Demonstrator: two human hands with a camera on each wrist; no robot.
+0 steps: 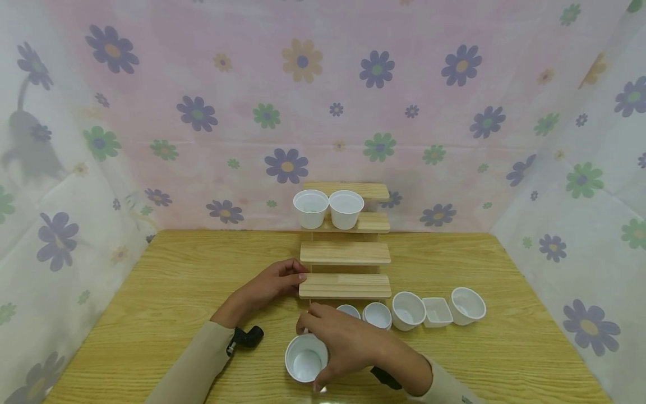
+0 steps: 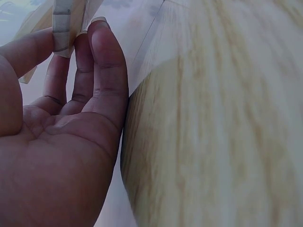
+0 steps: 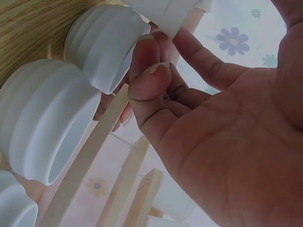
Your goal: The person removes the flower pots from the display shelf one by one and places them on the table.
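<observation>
White cup (image 1: 306, 359) upright, mouth up, right hand (image 1: 348, 342) gripping rim

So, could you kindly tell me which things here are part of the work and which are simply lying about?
In use:
right hand gripping white cup
left hand touching stepped wooden shelf

Lying about:
two shelved cups
table row of cups
</observation>
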